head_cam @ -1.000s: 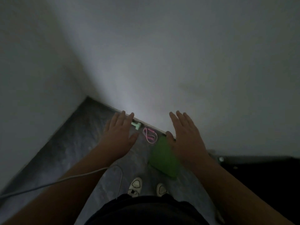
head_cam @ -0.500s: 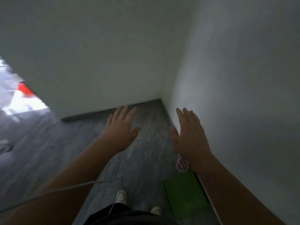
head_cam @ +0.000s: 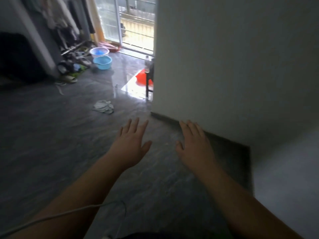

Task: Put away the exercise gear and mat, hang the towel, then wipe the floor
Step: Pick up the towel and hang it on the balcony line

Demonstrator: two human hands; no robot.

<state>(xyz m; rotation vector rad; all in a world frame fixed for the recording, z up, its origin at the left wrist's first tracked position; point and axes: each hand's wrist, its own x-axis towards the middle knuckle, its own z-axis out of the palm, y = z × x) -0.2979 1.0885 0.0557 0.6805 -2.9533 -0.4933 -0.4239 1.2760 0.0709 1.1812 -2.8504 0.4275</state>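
- the room was dim, with a glossy grey marbled floor (head_cam: pixel 51 135) running to a bright balcony door (head_cam: pixel 136 25), and a white wall (head_cam: pixel 233 66) with a dark skirting closed off the right side.
- both hands were held out over the floor, palms down: the left hand (head_cam: pixel 131 144) and the right hand (head_cam: pixel 195 145) were apart, fingers straight and slack, gripping nothing.
- a crumpled white cloth (head_cam: pixel 103 106), likely the towel to be hung, lay on the floor ahead of the left hand, well apart from both hands. no mat or exercise gear showed in this view.
- two basins stood near the door: a light blue basin (head_cam: pixel 102 62), whose contents i could not tell, and behind it a pale basin (head_cam: pixel 99 52) with something blue inside.
- clothes (head_cam: pixel 69 19) hung on the left above a clutter of shoes (head_cam: pixel 76 66).
- a white cable (head_cam: pixel 72 212) trailed across the left forearm.
- risks, as i judged them: the floor looked slick enough to slip on near the bright patch, the loose cable could snag during a bend for the cloth, and motion blur suggested a fast turn close to the wall corner.
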